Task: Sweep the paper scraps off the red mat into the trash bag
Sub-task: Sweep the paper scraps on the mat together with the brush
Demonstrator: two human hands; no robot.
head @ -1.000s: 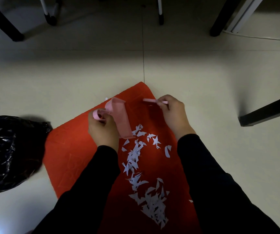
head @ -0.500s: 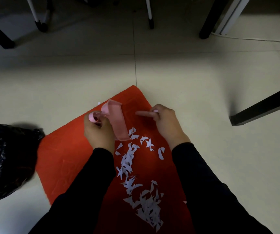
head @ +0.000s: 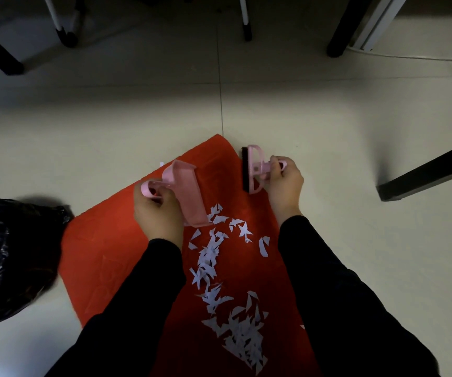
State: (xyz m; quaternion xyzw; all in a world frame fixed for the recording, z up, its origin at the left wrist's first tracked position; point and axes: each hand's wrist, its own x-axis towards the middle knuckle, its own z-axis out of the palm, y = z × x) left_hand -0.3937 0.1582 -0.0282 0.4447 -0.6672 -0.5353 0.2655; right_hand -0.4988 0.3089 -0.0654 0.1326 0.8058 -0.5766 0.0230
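A red mat (head: pixel 110 246) lies on the pale tiled floor, with several white paper scraps (head: pixel 214 257) strewn down its middle and a thicker heap (head: pixel 243 336) nearer to me. My left hand (head: pixel 159 213) grips the handle of a small pink dustpan (head: pixel 189 197), whose open edge touches the mat beside the topmost scraps. My right hand (head: pixel 284 183) holds the handle of a pink hand brush (head: pixel 253 168) with black bristles, at the mat's right edge and apart from the scraps. A black trash bag (head: pixel 9 257) sits at the mat's left end.
Black furniture legs (head: pixel 426 172) stand to the right and at the far left and back (head: pixel 341 36). White chair legs (head: pixel 245 20) and a white cable (head: pixel 423 58) lie at the back.
My right hand has moved right, off the mat's middle to its right edge, and turned the brush so its black bristles show. The dustpan stays in place.
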